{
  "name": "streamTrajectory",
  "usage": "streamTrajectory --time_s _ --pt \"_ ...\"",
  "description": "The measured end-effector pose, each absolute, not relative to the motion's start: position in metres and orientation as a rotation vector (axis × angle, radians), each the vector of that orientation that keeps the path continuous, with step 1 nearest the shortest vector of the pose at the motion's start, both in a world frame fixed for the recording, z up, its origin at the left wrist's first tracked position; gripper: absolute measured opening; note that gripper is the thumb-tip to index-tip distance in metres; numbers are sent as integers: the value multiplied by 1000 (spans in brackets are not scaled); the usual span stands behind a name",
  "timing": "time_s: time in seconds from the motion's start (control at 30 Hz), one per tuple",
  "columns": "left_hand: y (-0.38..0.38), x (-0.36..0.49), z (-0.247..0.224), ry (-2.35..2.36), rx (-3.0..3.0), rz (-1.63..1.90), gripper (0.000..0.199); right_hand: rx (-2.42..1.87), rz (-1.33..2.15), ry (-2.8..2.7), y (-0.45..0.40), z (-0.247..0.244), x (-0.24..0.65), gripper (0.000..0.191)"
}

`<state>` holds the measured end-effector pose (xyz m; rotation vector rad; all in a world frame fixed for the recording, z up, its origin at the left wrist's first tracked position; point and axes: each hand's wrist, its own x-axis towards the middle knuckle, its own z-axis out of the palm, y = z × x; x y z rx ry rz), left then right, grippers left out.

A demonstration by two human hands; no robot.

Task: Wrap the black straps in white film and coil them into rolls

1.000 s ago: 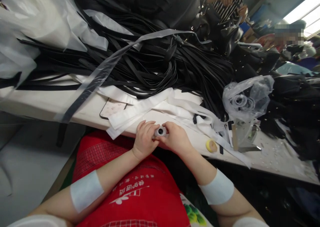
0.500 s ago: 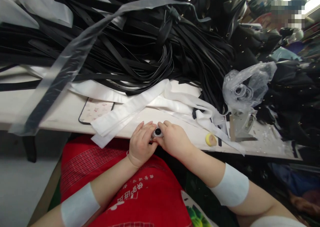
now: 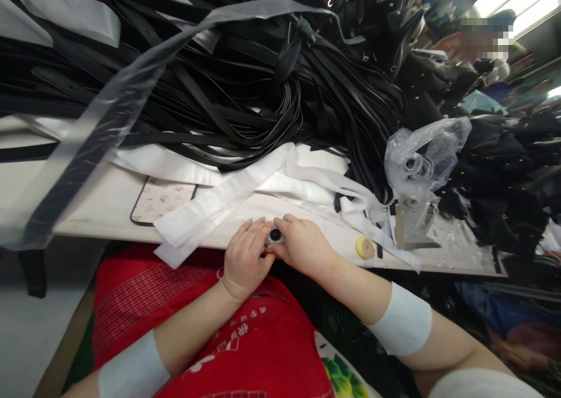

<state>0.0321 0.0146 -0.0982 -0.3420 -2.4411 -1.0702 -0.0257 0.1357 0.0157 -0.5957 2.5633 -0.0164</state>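
Both my hands meet at the table's front edge around a small round metallic piece with a black centre (image 3: 275,235). My left hand (image 3: 248,255) is closed on its left side, the fingertips pressed together near it. From the right, my right hand (image 3: 303,243) pinches the same piece between thumb and fingers. Its exact kind is too small to make out, and the fingers hide much of it. White fabric strips (image 3: 228,202) lie just beyond my hands, one hanging over the edge at the left.
Long black straps (image 3: 245,111) are heaped at the back, with a clear plastic strip (image 3: 105,111) across them. A patterned phone (image 3: 162,199) lies left. To the right are a yellow tape roll (image 3: 365,247) and a clear plastic bag (image 3: 427,152). Black goods (image 3: 504,164) pile up beyond.
The view has shifted slightly. My hands stay together around the small round piece, with hardly any change in their grip.
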Motion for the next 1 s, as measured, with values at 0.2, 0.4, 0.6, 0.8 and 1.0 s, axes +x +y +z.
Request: streamTrajectory --time_s 0.2,0.4,0.6,0.8,1.0 --pt "15 32 -103 -2426 -354 -1036 47 -600 -26 2608 135 13 -23 29" --pt "10 28 -94 -2443 -398 -1097 42 -545 -366 2647 147 8 -23 36" --pt "-7 25 -41 -2254 -27 -2349 36 -269 -1485 2333 172 7 -8 44" --pt "7 33 -2 -1653 -35 -3181 31 -556 -1365 2602 180 30 28 57" --pt "50 31 -2 -1971 87 -3037 52 -404 -1064 3076 189 33 48 48"
